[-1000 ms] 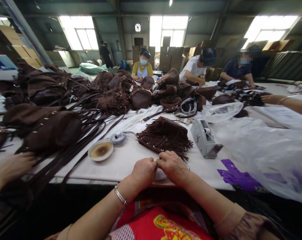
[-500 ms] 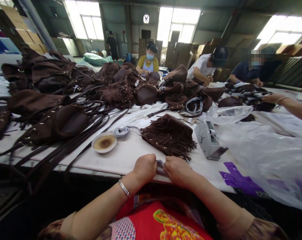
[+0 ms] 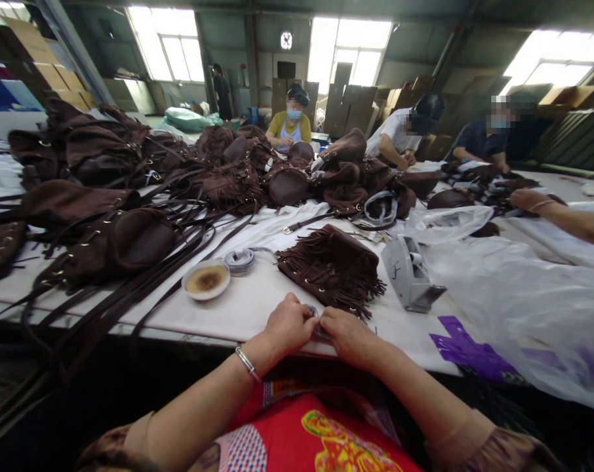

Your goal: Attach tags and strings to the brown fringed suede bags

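My left hand (image 3: 288, 324) and my right hand (image 3: 347, 334) meet at the near edge of the white table (image 3: 248, 308), fingers curled. Both pinch a small pale item (image 3: 315, 312) between them; I cannot make out what it is. A silver bangle sits on my left wrist. Just beyond my hands lies a brown fringed suede bag (image 3: 332, 267).
A shallow dish (image 3: 206, 279) and a roll of tape (image 3: 239, 259) sit left of the bag, a grey tape dispenser (image 3: 411, 273) to its right. Clear plastic bags (image 3: 513, 295) cover the right side. Piled brown bags and straps (image 3: 130, 196) fill the left. Other people work across the table.
My hands have shifted slightly forward on the table edge and keep working the small item. A hand at the left edge, seen one second ago, has left the view.
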`<action>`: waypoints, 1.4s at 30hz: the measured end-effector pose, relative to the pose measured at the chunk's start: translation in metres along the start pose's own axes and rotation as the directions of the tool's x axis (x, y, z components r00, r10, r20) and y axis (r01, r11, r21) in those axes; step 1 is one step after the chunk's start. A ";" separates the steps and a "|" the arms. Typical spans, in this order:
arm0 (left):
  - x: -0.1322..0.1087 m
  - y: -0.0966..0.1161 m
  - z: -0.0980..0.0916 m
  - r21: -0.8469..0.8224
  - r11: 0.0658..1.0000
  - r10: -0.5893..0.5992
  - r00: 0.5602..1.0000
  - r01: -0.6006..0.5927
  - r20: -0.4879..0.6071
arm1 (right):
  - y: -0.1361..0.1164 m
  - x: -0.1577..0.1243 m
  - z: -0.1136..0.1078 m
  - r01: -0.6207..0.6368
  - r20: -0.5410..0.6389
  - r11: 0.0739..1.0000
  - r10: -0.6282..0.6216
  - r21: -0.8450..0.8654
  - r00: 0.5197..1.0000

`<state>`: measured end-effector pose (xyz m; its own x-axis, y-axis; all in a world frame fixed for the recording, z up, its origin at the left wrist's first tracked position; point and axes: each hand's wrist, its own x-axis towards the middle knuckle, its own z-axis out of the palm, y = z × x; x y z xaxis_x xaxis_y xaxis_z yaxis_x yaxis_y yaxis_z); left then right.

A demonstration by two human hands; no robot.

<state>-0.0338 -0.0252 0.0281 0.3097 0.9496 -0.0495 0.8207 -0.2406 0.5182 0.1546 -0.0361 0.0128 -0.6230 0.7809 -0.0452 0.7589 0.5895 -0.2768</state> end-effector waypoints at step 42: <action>-0.012 0.012 0.018 0.250 0.864 0.473 0.874 -0.437 -0.111 | 0.014 -0.011 -0.011 0.077 -0.208 0.994 -0.092 -0.077 0.974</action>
<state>-0.0190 -0.0430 0.0193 0.6060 0.7382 0.2965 0.6940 -0.6727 0.2565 0.1747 -0.0343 0.0203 -0.6369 0.7494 0.1811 0.7209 0.6621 -0.2047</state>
